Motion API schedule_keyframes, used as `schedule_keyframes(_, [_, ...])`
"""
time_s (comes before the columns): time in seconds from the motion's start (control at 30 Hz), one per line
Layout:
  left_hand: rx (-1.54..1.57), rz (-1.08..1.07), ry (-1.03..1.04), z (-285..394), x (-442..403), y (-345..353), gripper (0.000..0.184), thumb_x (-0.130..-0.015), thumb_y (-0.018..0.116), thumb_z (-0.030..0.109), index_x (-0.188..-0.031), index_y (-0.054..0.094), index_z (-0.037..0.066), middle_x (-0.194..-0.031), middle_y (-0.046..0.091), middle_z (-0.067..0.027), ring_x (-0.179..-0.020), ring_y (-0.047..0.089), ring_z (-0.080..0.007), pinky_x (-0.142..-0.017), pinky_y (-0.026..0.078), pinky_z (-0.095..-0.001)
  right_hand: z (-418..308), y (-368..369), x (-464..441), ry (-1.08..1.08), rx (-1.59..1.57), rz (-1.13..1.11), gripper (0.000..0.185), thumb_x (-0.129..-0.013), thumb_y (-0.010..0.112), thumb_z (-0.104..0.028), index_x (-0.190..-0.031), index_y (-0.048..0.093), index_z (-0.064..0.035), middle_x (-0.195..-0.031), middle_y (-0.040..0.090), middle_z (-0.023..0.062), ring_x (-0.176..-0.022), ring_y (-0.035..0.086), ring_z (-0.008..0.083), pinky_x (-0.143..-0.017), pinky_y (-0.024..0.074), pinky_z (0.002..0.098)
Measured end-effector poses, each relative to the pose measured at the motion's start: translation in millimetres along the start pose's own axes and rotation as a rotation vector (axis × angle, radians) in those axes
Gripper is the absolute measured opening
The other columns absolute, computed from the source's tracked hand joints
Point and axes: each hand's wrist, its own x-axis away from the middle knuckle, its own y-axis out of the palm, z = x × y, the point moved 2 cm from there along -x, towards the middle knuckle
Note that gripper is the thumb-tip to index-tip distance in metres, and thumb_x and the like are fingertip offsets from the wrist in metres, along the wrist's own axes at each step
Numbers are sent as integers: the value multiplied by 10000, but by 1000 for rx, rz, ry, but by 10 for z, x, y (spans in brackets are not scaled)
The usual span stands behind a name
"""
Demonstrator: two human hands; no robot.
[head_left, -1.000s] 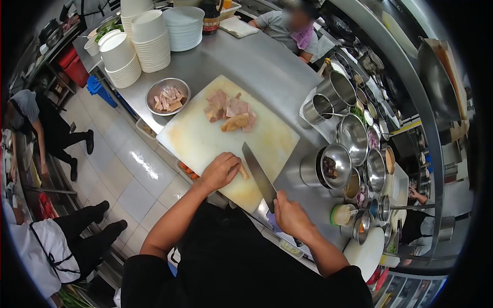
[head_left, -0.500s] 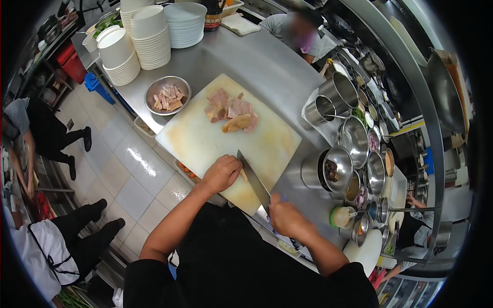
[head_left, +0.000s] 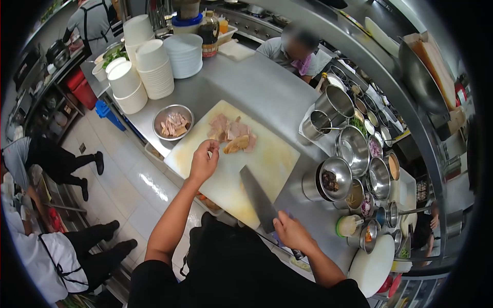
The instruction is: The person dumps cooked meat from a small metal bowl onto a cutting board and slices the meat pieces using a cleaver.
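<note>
My left hand (head_left: 204,158) is over the upper left part of the white cutting board (head_left: 221,192), its fingers curled together beside the meat. Whatever those fingers hold, if anything, is too small to make out. Several pieces of pale, brown-edged meat (head_left: 237,136) lie on the board just beyond this hand. My right hand (head_left: 294,232) grips the handle of a broad cleaver (head_left: 258,199), whose blade slants over the lower right of the board. At the board's left, a steel bowl (head_left: 173,122) holds cut strips of meat.
Stacked white bowls (head_left: 155,69) and pale plates (head_left: 184,55) stand at the back left. Steel pots and bowls (head_left: 353,149) crowd the right side, near a white round board (head_left: 371,266). A person (head_left: 287,51) is across the counter; others are at the left and far right.
My left hand has moved forward from the board's near edge to beside the meat. The cleaver has come away from that hand. The small piece by the blade no longer shows, and the view has shifted.
</note>
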Motion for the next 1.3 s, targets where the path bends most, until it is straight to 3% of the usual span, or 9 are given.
schedule_keyframes(0.13, [-148,-153,314,70,-356,182,220,-888,683,37,-1104,652,5,-1007,674,-139,-889,672,-249,-761,531,-350,61,116,-33,-46,51,-122,223,-1051,460,-246,-1087,450,-26,-783,639,339,-794,603,575,-750,427,640])
schedule_keyframes(0.27, [-394,-190,390,119,-465,525,319,-828,730,52,-1140,675,8,-1066,623,-180,-1009,616,-359,-897,501,-438,166,143,-39,-10,-20,-68,247,-1049,460,-255,-1105,451,-14,-820,641,359,-842,603,576,-767,429,644])
schedule_keyframes(0.53, [-497,-305,364,80,-397,665,214,-804,724,33,-1005,648,23,-1016,635,-163,-987,610,-391,-858,510,-461,213,101,-32,20,-36,-41,278,-1048,457,-263,-1107,457,9,-866,637,382,-863,596,590,-777,434,640])
schedule_keyframes(0.63, [-374,-311,146,-23,-316,474,186,-861,726,53,-1020,630,41,-1006,661,-101,-907,656,-296,-779,536,-401,290,155,-65,39,-34,-44,285,-1046,464,-277,-1097,470,3,-869,641,360,-864,602,570,-761,437,627])
schedule_keyframes(0.8, [631,-186,-452,-16,5,61,364,-941,738,129,-1259,576,56,-1071,628,-15,-900,608,-80,-741,513,-262,364,205,-93,73,-81,-60,290,-1040,478,-287,-1075,481,1,-843,640,332,-843,602,555,-738,440,613])
schedule_keyframes(0.97, [768,-92,-556,-138,541,53,415,-930,746,96,-1286,549,12,-1079,623,-35,-888,620,-90,-755,540,-268,317,152,-96,46,-20,-20,288,-1027,498,-290,-1055,483,-3,-852,629,338,-839,590,561,-728,440,611])
schedule_keyframes(1.07, [256,8,-376,-136,863,118,350,-895,793,121,-1130,568,-9,-1085,613,-63,-772,616,-89,-651,528,-256,294,92,-108,27,12,-68,288,-1043,467,-266,-1124,462,10,-882,637,385,-870,589,599,-775,442,645])
schedule_keyframes(1.2, [-467,-110,-103,217,1022,-140,285,-845,803,137,-1012,613,5,-1042,606,-147,-950,637,-280,-804,537,-396,172,28,-97,5,10,-53,278,-1042,472,-258,-1091,469,16,-858,630,383,-851,583,598,-760,432,648])
schedule_keyframes(1.3, [-396,-115,101,286,833,-252,216,-865,743,105,-1033,637,22,-1100,629,-157,-1023,603,-346,-908,500,-435,57,46,-137,-29,-12,-2,259,-1039,486,-257,-1040,469,1,-805,624,346,-806,583,576,-719,429,628])
